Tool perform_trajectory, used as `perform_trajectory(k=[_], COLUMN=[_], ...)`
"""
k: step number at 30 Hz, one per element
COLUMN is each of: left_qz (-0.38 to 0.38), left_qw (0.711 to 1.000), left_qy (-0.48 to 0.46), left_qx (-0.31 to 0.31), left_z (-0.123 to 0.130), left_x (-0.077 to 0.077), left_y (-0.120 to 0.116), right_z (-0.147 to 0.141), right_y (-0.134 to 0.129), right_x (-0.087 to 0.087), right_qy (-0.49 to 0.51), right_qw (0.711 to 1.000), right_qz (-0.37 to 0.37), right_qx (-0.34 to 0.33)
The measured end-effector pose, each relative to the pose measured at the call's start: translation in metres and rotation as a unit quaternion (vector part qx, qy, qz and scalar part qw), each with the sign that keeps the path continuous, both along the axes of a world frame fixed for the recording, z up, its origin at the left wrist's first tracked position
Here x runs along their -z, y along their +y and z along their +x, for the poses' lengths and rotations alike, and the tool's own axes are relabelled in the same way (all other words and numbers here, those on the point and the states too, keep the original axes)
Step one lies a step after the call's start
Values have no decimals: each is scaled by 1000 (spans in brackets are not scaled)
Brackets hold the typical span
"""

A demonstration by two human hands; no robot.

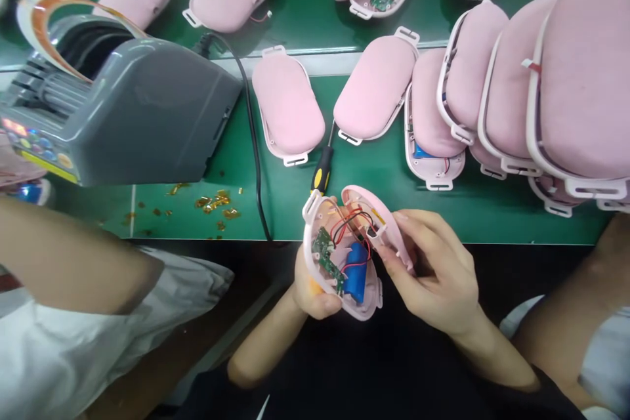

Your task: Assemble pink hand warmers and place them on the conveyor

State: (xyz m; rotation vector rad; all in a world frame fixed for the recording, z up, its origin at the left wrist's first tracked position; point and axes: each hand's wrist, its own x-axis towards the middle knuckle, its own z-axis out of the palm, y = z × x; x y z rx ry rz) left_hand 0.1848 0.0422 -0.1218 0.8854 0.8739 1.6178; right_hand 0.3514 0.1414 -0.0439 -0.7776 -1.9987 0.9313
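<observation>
Head view, open casing [309, 246] in both hands, just beyond green table's [492, 226] edge

In front of you, the open shell [308, 246] and its cover [391, 226] look like smooth pink plastic, the cell [355, 272] wrapped in smooth blue film. The padded tops [290, 105] beyond look matt, soft and cloth-like. You have glossy grey plastic on the tape dispenser [152, 111], a smooth, faintly shiny green tabletop [374, 170], crinkled, glossy gold scraps [214, 202], and a metal-shafted screwdriver [322, 170] with a plastic-looking handle
</observation>
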Motion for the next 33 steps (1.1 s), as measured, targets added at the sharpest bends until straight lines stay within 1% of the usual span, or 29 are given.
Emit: perform_trajectory(k=[3,5,7,9,12,14,18,21,25,30,33], left_qz=[24,25,36,40,33,17,-39,-53,-59,-54,-68], left_qw=[998,998,996,994,995,997,998,996,997,995,995], left_qy=[-43,-50,-61,-75,-80,-69,-54,-58,-51,-59,-57], left_qx=[24,36,54,65,51,39,21,33,15,55,49], left_z=[-2,1,3,4,2,0,0,0,0,0,3], left_x=[-8,-14,-16,-14,-10,-10,-18,-23,-24,-25,-26], left_y=[4,7,9,10,7,4,3,5,7,8,8], right_z=[-4,-4,-4,-4,-4,-4,-5,-5,-5,-7,-7], right_y=[0,-1,-1,-1,-1,-1,-1,-1,-4,-7,-5], right_x=[1,1,0,-1,-2,-1,1,2,2,2,3], right_qy=[6,6,10,14,14,12,10,2,-12,-22,-45], right_qw=[1000,1000,999,999,999,999,998,998,999,999,998], right_qz=[-13,-20,-23,-24,-28,-33,-41,-33,-18,-2,17], right_qx=[-9,-20,-30,-36,-40,-41,-51,-56,-50,-45,-44])
